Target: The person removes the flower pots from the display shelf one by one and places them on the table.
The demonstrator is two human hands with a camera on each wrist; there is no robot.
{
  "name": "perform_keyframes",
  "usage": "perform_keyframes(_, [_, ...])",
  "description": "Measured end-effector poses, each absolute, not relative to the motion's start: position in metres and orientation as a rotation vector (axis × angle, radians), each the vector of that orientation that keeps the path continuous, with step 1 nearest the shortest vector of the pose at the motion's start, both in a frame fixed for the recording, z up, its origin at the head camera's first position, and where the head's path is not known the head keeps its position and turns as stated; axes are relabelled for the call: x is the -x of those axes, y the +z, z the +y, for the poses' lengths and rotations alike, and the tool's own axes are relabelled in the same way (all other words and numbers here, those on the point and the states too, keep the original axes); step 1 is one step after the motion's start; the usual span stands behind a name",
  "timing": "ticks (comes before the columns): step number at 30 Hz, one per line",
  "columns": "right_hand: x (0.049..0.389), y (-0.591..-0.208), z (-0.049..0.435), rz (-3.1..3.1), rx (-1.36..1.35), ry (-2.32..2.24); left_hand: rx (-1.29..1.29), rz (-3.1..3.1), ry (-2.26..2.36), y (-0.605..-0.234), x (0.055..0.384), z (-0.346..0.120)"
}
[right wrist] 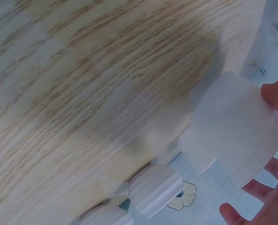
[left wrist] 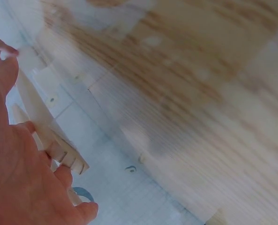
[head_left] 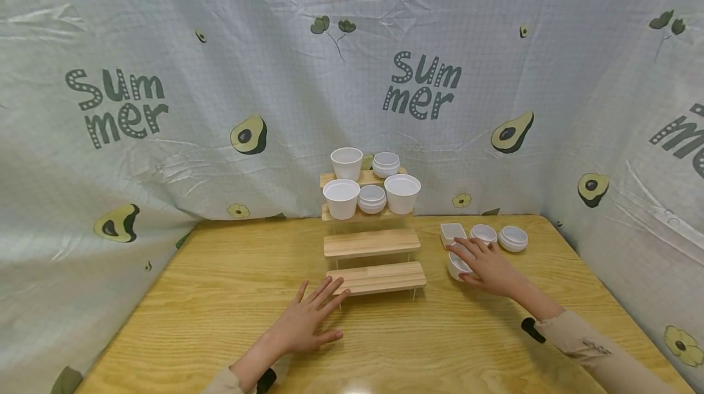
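Note:
My right hand (head_left: 492, 269) reaches over a white cup (head_left: 456, 268) on the table and grips it by the rim. Seen from the right wrist, the thumb lies against one side of this cup (right wrist: 237, 126), with the fingers at its other side. Fingers spread, my left hand (head_left: 302, 324) is at the left end of the lowest step of a wooden tiered stand (head_left: 379, 278). It holds nothing, and the fingertips overlap the step's edge. Whether they press on it is unclear.
On the stand's upper two tiers sit white cups (head_left: 341, 200) and small round jars (head_left: 371, 200). A square white container (head_left: 453, 230) and two round jars (head_left: 513, 240) stand behind the right hand on the wooden table (head_left: 231, 296). A printed curtain (head_left: 308, 88) hangs behind.

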State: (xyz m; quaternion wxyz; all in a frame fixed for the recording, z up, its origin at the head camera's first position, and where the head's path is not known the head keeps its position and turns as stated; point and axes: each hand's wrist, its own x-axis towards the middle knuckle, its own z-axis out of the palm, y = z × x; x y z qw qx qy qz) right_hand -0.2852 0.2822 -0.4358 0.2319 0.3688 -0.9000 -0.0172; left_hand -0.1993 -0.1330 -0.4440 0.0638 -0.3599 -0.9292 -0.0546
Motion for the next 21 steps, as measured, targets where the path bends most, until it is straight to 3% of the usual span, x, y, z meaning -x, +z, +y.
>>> perform_keyframes(10, [0.292, -0.442, 0.283, -2.515, -0.991, -0.082, 1.093, -2.695, -0.196, -0.437, 0.202, -0.127])
perform_keyframes(21, [0.291, -0.438, 0.281, -2.577, -0.987, -0.015, 0.948, -2.523, -0.129, -0.419, 0.233, -0.102])
